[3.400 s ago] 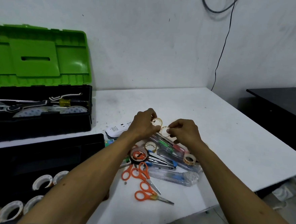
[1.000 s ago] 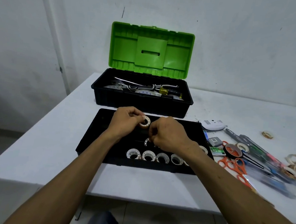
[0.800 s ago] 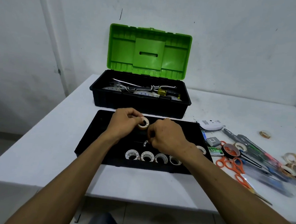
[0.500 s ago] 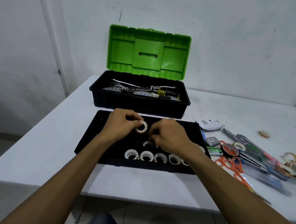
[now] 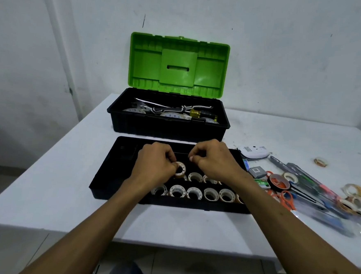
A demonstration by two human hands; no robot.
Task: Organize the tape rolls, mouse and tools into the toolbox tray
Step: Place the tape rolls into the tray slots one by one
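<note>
The black toolbox tray (image 5: 111, 170) lies on the white table in front of me. Several white tape rolls (image 5: 192, 193) stand on edge in its front row, with a few more in the row behind. My left hand (image 5: 154, 167) is over the tray and pinches a small tape roll (image 5: 180, 169) at the left end of the back row. My right hand (image 5: 214, 160) hovers beside it with fingers curled; whether it holds anything is hidden. The white mouse (image 5: 253, 152) lies right of the tray.
The open green-lidded toolbox (image 5: 170, 123) stands behind the tray with tools inside. Right of the tray lie orange scissors (image 5: 286, 197), a black tape roll (image 5: 277, 183), cutters, pens and more loose tape rolls (image 5: 354, 198). One roll (image 5: 320, 161) sits alone farther back.
Both hands came from the pile on the right to the tray. In the last second my left hand lowered its roll into the back row, where more rolls now show.
</note>
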